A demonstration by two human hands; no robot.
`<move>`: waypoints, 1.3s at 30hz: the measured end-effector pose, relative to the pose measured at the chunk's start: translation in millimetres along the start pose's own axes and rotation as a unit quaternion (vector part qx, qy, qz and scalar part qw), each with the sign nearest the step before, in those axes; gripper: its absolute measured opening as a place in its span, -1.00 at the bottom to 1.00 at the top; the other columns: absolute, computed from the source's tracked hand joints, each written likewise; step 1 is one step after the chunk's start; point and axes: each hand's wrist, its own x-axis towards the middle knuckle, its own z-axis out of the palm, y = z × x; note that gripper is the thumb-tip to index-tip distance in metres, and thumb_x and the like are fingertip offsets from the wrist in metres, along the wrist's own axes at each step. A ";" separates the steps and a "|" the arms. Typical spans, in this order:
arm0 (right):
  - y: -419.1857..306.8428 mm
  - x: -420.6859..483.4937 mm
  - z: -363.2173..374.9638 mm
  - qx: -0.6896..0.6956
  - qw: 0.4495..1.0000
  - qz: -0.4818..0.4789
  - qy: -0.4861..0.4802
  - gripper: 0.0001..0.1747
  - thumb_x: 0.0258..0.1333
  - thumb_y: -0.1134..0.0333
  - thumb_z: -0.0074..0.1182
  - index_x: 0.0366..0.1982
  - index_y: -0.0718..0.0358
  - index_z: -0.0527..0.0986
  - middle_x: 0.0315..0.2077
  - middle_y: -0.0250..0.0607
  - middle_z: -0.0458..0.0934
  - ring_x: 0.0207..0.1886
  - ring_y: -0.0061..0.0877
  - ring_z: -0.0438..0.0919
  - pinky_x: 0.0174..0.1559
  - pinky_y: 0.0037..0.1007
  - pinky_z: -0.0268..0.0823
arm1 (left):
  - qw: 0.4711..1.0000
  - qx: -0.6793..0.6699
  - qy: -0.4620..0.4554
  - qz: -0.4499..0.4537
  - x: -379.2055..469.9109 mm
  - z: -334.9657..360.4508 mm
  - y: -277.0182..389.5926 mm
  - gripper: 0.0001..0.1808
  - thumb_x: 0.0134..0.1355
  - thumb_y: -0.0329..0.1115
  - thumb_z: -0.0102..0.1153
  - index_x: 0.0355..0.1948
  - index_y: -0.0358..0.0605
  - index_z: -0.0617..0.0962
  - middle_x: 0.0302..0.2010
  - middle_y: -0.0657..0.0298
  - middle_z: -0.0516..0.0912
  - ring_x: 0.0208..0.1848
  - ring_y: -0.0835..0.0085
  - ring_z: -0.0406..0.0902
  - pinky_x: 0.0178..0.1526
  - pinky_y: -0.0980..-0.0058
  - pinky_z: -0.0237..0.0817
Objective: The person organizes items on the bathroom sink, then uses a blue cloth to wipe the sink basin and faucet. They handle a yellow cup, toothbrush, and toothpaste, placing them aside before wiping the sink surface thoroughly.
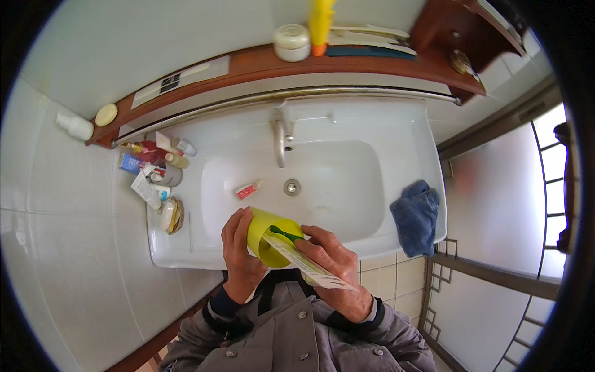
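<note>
My left hand (pixel 242 253) is wrapped around the side of a yellow-green plastic cup (pixel 266 222), tilted so its mouth faces me, over the front rim of a white washbasin (pixel 341 183). With its fingers closed, my right hand (pixel 335 262) grips a flat white tube or packet (pixel 293 255) that bears writing; its far end lies in the cup's mouth. A green handle (pixel 284 233), perhaps a toothbrush's, also sticks out of the cup against my right fingertips. Inside the basin lies a small red-and-white tube (pixel 247 189).
A metal faucet (pixel 279 139) reaches over the basin near the drain (pixel 292 187). On the right rim rests a blue cloth (pixel 417 218). Several bottles and tubes crowd the left rim beside a soap dish (pixel 179 218). Behind runs a wooden shelf (pixel 253 69) with a metal rail (pixel 209 104).
</note>
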 end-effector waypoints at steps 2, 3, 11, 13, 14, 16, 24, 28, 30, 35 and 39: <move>7.8 -11.5 -16.8 -0.025 0.999 -0.010 0.019 -0.50 -0.06 0.39 0.44 0.00 0.25 0.60 0.06 -0.04 0.60 -0.18 -0.21 0.73 -0.19 -0.28 0.62 | 1.000 0.022 -0.005 0.008 -4.6 14.2 16.8 -0.20 0.13 -0.25 0.48 0.38 -0.21 0.45 0.31 -0.03 0.55 0.32 -0.08 0.50 0.36 0.08 0.31; 11.2 -17.3 -26.3 -0.038 0.999 -0.015 0.026 -0.51 -0.07 0.39 0.45 -0.02 0.25 0.61 0.02 -0.06 0.62 -0.23 -0.24 0.73 -0.23 -0.30 0.63 | 1.000 0.019 -0.008 0.011 -6.9 20.7 25.1 -0.20 0.13 -0.26 0.47 0.38 -0.21 0.44 0.30 -0.03 0.55 0.31 -0.08 0.51 0.36 0.08 0.30; 19.0 -51.2 -114.3 0.061 0.995 0.042 0.074 -0.68 0.03 0.61 0.40 -0.13 0.27 0.66 -0.15 -0.20 0.66 -0.27 -0.41 0.72 -0.24 -0.42 0.59 | 0.999 0.008 -0.043 -0.004 -7.8 53.0 80.8 -0.16 0.05 -0.38 0.51 0.38 -0.23 0.44 0.30 -0.04 0.55 0.32 -0.07 0.48 0.36 0.08 0.31; 15.7 -63.4 -134.7 0.152 0.975 0.119 0.111 -0.71 0.11 0.60 0.39 -0.11 0.25 0.67 -0.15 -0.23 0.67 -0.26 -0.49 0.70 -0.24 -0.46 0.54 | 0.998 -0.017 -0.055 -0.014 -6.4 60.0 92.2 -0.16 0.06 -0.37 0.50 0.39 -0.24 0.43 0.31 -0.05 0.54 0.32 -0.08 0.46 0.36 0.09 0.31; 15.5 -69.0 -143.8 0.203 0.957 0.167 0.122 -0.73 0.15 0.59 0.38 -0.10 0.24 0.68 -0.16 -0.25 0.67 -0.26 -0.53 0.69 -0.24 -0.48 0.52 | 0.997 -0.031 -0.062 -0.024 -6.0 63.3 97.8 -0.15 0.06 -0.37 0.50 0.39 -0.25 0.43 0.31 -0.06 0.53 0.32 -0.08 0.46 0.37 0.09 0.31; 20.4 -75.2 -157.3 0.190 0.962 0.147 0.130 -0.77 0.19 0.62 0.33 -0.11 0.31 0.68 -0.16 -0.20 0.67 -0.23 -0.55 0.67 -0.27 -0.51 0.49 | 0.998 -0.029 -0.063 0.002 -3.7 70.7 107.5 -0.15 0.07 -0.36 0.50 0.39 -0.26 0.42 0.32 -0.05 0.52 0.33 -0.08 0.45 0.37 0.10 0.31; 27.6 -113.6 -196.7 0.266 0.911 0.211 0.232 -0.79 0.17 0.65 0.34 -0.13 0.42 0.67 -0.22 -0.22 0.73 -0.30 -0.57 0.66 -0.27 -0.52 0.48 | 0.996 -0.027 -0.066 0.052 3.5 93.8 135.2 -0.21 0.11 -0.41 0.44 0.38 -0.22 0.43 0.32 0.02 0.51 0.35 0.04 0.44 0.42 0.21 0.24; 38.3 -124.2 -209.0 0.315 0.864 0.268 0.287 -0.78 0.21 0.60 0.32 -0.09 0.47 0.65 -0.28 -0.17 0.74 -0.35 -0.52 0.70 -0.29 -0.48 0.54 | 0.994 -0.052 -0.078 0.059 7.5 99.0 141.1 -0.23 0.14 -0.37 0.43 0.39 -0.23 0.42 0.34 0.03 0.50 0.36 0.07 0.44 0.43 0.23 0.23; 43.2 -127.0 -219.2 0.348 0.851 0.265 0.292 -0.78 0.29 0.52 0.25 -0.06 0.49 0.63 -0.28 -0.08 0.75 -0.34 -0.45 0.73 -0.28 -0.41 0.61 | 0.993 -0.065 -0.089 0.051 7.9 100.0 144.0 -0.22 0.16 -0.32 0.44 0.39 -0.25 0.41 0.35 0.02 0.49 0.36 0.09 0.44 0.44 0.23 0.22; 37.8 -127.7 -224.2 0.418 0.820 0.229 0.317 -0.78 0.33 0.49 0.18 -0.08 0.50 0.63 -0.27 -0.02 0.75 -0.36 -0.38 0.73 -0.29 -0.36 0.62 | 0.991 -0.088 -0.095 0.043 9.8 107.4 149.9 -0.15 0.06 -0.43 0.51 0.38 -0.28 0.41 0.30 -0.06 0.52 0.34 -0.04 0.45 0.39 0.16 0.29; 32.3 -127.2 -220.7 0.369 0.852 0.247 0.278 -0.82 0.26 0.60 0.21 -0.12 0.53 0.64 -0.28 -0.02 0.75 -0.34 -0.39 0.74 -0.27 -0.35 0.63 | 0.981 -0.162 -0.101 0.026 12.0 111.6 153.3 -0.18 0.11 -0.35 0.52 0.38 -0.29 0.42 0.31 -0.06 0.52 0.34 0.00 0.46 0.40 0.19 0.28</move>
